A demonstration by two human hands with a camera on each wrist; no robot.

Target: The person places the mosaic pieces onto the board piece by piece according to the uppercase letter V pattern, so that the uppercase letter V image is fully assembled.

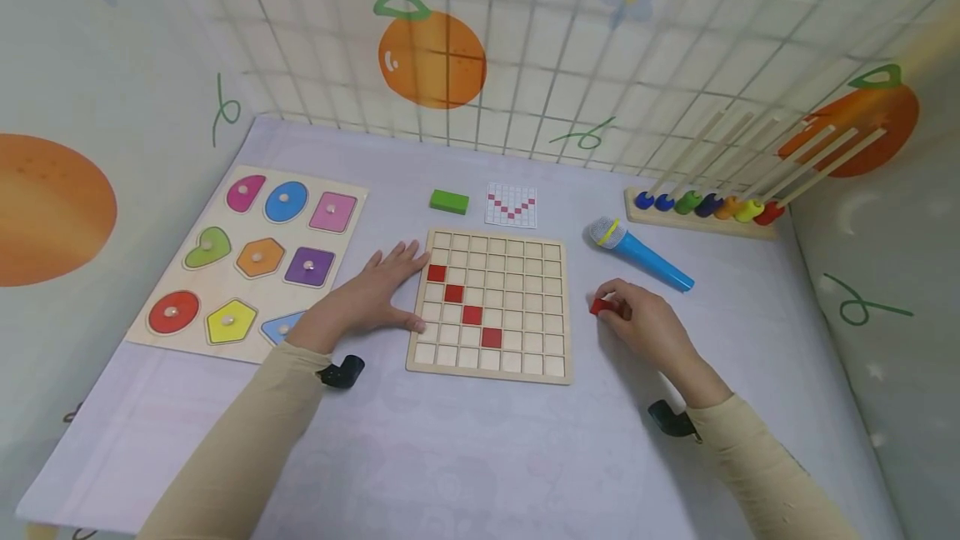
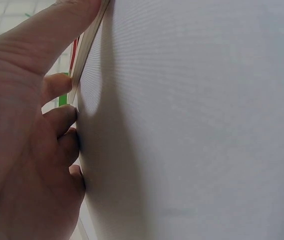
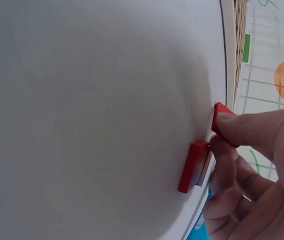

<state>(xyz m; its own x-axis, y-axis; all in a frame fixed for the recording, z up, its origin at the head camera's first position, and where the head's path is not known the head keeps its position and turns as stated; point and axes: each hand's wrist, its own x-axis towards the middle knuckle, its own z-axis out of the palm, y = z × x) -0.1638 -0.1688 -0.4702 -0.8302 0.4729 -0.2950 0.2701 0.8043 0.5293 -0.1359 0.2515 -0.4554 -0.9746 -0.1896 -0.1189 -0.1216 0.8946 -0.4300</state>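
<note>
Blue microphone, peg rack beyond right hand pinching red tile.

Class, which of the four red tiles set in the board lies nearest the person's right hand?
The lowest red tile, just above the board's bottom row. It sits farthest right; the other three step up leftward, away from the right hand.

Between my right fingers and the board, the bare desk gives a straight passage. Beyond them the microphone blocks the way; at the board's left edge, my left fingers are the obstacle.
</note>
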